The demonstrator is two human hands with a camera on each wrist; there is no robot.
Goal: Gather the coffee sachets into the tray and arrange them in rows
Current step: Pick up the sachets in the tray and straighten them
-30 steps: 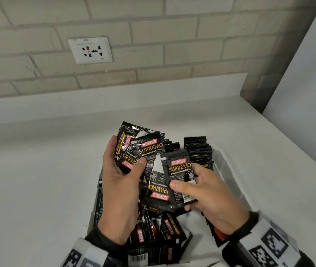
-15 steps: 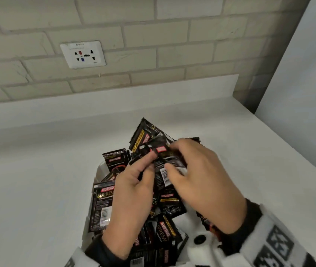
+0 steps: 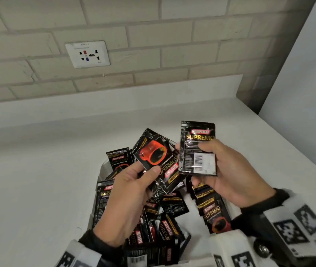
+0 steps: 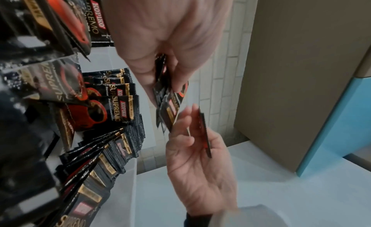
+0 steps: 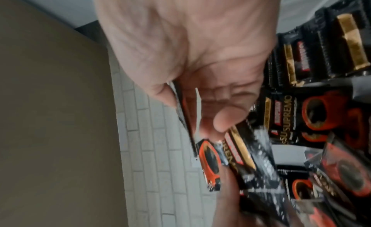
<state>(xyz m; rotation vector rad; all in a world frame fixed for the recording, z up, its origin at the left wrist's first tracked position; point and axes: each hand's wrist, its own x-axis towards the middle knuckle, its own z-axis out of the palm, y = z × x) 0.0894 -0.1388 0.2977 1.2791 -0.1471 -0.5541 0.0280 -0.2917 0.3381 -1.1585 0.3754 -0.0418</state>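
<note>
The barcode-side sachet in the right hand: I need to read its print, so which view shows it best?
Head view: the barcode-side sachet faces the camera flat, pinched by the right hand. Both wrist views show it only edge-on, print unreadable.

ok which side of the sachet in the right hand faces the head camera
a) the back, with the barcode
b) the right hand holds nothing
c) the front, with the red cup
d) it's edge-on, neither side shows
a: in the head view the sachet pinched in the right hand shows a white barcode panel and fine print, while the red cup shows on the bunch of sachets in the left hand.
</note>
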